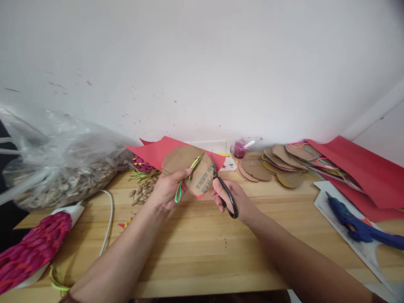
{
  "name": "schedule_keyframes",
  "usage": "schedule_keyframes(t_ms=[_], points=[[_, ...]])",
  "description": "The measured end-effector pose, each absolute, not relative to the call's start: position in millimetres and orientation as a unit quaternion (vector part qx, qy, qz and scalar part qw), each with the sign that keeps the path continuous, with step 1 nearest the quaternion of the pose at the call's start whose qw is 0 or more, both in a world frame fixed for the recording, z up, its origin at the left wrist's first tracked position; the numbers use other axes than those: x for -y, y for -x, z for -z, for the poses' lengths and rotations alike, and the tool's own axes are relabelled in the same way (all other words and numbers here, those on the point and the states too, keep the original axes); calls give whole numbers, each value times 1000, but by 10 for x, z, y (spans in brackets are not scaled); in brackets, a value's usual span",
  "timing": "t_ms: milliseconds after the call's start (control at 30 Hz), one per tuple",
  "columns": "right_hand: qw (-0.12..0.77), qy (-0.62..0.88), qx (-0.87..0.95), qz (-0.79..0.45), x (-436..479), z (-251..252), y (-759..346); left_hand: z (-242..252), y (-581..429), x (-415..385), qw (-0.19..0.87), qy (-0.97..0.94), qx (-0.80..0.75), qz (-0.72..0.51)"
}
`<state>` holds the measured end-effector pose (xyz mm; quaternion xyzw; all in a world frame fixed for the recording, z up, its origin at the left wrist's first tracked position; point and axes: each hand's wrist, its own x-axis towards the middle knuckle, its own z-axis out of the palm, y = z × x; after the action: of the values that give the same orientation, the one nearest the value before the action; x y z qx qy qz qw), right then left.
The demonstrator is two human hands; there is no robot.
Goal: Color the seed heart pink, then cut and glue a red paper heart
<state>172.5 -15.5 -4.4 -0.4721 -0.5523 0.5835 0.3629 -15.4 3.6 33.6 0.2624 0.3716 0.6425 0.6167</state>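
My left hand (167, 187) pinches a rounded brown cardboard cutout (178, 160) with printed lettering, together with the red paper (150, 153) behind it. A gold cord (196, 163) lies across the cardboard, and a green loop (178, 192) hangs under my left thumb. Black-handled scissors (233, 206) are in my right hand (232, 195), fingers round the handles. Their blades point up and away along the right edge of the cardboard, where red paper sticks out. Whether the blades are biting into the paper I cannot tell.
Left are a clear bag of brown shells (69, 181), loose shells (140, 193) and a magenta painted piece (34, 248). Behind stands a cup of magenta paint (240, 149). Right are stacked cardboard cutouts (285, 160), red sheets (362, 176) and a blue glue gun (350, 219).
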Motion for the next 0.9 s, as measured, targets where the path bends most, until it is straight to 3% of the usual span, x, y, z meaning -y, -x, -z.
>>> schedule_keyframes(t_ms=[900], points=[[375, 498, 522, -582, 218, 13, -1699, -305, 162, -48, 612, -257, -374, -648]])
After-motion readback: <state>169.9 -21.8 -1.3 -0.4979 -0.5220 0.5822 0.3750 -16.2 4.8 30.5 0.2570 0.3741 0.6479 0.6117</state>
